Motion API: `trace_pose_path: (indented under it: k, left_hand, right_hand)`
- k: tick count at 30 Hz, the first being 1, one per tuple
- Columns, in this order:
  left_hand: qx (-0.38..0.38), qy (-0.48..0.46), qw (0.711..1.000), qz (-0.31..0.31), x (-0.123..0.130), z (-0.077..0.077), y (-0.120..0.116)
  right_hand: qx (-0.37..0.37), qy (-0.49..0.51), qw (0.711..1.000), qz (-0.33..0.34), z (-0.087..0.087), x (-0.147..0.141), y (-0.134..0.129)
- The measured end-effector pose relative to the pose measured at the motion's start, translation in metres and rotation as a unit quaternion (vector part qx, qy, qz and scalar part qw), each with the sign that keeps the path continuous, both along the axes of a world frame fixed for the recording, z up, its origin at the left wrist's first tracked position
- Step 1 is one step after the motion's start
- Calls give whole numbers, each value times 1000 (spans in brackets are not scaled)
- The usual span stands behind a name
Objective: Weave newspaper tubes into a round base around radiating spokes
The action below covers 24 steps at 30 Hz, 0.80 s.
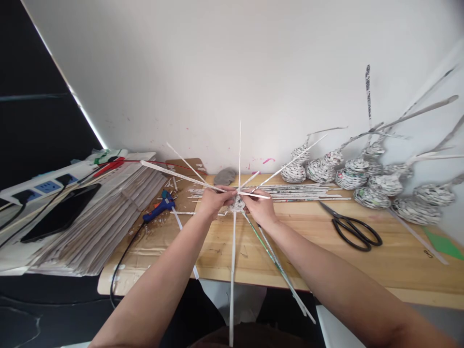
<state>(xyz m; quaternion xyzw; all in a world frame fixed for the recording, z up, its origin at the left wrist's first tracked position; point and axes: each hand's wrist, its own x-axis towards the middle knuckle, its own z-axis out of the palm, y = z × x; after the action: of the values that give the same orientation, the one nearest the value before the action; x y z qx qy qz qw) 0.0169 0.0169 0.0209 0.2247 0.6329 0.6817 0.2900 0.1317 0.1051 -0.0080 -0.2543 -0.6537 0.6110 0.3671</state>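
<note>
A small woven paper piece (238,203) is between my two hands, with long thin rolled-paper strips fanning out from it in several directions. My left hand (218,200) has its thumb and fingers closed on the strips at its left side. On the right side, my right hand (260,207) pinches a white strip close to the centre. One long strip (232,280) points down past the table's front edge, and a green-and-white strip (270,251) slants down to the right under my right forearm. The fingertips partly cover the woven centre.
Paper rolls (300,192) lie behind my hands. Black scissors (351,227) rest to the right, before several woven gourd shapes (350,178). A blue glue gun (159,207), a paper stack (105,217), a black phone (61,212) and a power strip (47,186) are left. A grey lump (224,176) sits behind.
</note>
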Motion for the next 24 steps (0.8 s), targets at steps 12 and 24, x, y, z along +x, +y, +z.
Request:
trace_pose_path:
  k: [12, 24]
  left_hand:
    - [-23, 54, 998, -28, 0, -4, -4]
    - [-8, 150, 988, -42, 3, -5, 2]
  right_hand:
    - [48, -3, 999, 3, -2, 1, 2]
    - [-16, -9, 1000, 16, -3, -2, 2]
